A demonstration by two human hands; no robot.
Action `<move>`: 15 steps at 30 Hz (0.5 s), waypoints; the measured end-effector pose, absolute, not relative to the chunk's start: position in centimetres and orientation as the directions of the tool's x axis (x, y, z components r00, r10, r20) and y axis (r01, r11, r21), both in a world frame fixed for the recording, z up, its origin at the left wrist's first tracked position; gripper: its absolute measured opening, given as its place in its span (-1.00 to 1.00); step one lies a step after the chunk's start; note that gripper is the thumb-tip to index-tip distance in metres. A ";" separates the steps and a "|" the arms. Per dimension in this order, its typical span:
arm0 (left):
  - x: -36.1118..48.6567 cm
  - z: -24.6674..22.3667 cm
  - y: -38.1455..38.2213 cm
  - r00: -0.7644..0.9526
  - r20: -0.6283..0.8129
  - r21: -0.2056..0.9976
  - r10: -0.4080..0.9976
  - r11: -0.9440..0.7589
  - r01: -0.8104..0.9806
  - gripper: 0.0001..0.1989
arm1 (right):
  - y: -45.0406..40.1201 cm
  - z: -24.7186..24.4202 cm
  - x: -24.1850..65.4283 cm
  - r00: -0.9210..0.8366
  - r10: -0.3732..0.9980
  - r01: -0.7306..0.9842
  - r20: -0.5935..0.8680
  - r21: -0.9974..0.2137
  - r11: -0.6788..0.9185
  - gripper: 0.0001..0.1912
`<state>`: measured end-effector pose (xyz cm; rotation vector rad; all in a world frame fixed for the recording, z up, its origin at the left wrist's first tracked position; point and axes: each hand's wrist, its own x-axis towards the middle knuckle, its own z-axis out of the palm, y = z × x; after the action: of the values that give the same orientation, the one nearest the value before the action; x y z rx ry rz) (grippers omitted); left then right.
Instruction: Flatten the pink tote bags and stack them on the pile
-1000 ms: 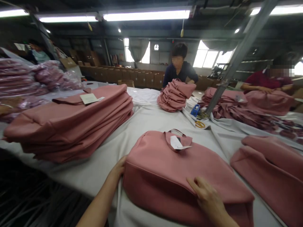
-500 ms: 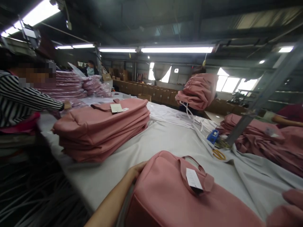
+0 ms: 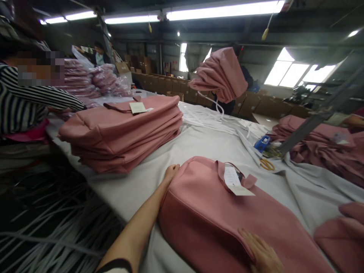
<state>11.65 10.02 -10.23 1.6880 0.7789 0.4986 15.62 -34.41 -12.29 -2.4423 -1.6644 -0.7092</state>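
A pink bag (image 3: pixel 210 201) lies before me on the pale cloth-covered table, its short handle and white paper tags (image 3: pixel 236 182) on the upper side. My left hand (image 3: pixel 172 171) is closed at the bag's far left edge, fingers curled and partly hidden by it. Low in the view, my right hand (image 3: pixel 261 250) rests on the bag's near side, fingers stretched along the surface beside a raised fold. To the left sits a stack of similar pink bags (image 3: pixel 122 132), the top one tagged.
Yellow-handled scissors (image 3: pixel 267 164) and a blue tape dispenser (image 3: pixel 262 144) lie by a metal post (image 3: pixel 301 132). More pink bags (image 3: pixel 341 235) are at right. A person in striped sleeves (image 3: pixel 36 94) works at left; another person carries a pink bundle (image 3: pixel 222 76). White strips (image 3: pixel 71 227) hang below the table.
My right hand has come into view onto the bag's near side. My left hand's fingers have curled at the far edge. The tags have flipped toward me; the carried bundle has shifted left.
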 end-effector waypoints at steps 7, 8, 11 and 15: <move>-0.6 -8.9 3.7 0.554 0.360 0.872 0.751 -0.483 0.087 -0.66 | -32.9 -8.4 16.7 0.358 0.856 0.909 0.372 0.072 -0.411 -0.36; -2.2 -8.6 2.7 0.605 0.458 0.808 0.651 -0.589 0.023 -0.66 | -32.2 -7.3 16.4 0.357 0.864 0.911 0.355 0.073 -0.406 -0.39; -5.4 -7.9 0.5 0.715 0.622 0.547 0.319 -0.830 -0.106 -0.67 | -29.0 -4.7 14.9 0.345 0.879 0.921 0.329 0.065 -0.385 -0.46; -6.6 -7.5 -1.5 0.887 0.376 0.488 -0.268 -0.757 -0.435 -0.55 | -25.8 -4.4 13.5 0.332 0.911 0.942 0.244 -0.036 -0.334 -0.39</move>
<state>-6.63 -1.54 -7.49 2.4675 -0.5053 0.3810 13.52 -25.77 -4.42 -2.4194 -1.7011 -0.2687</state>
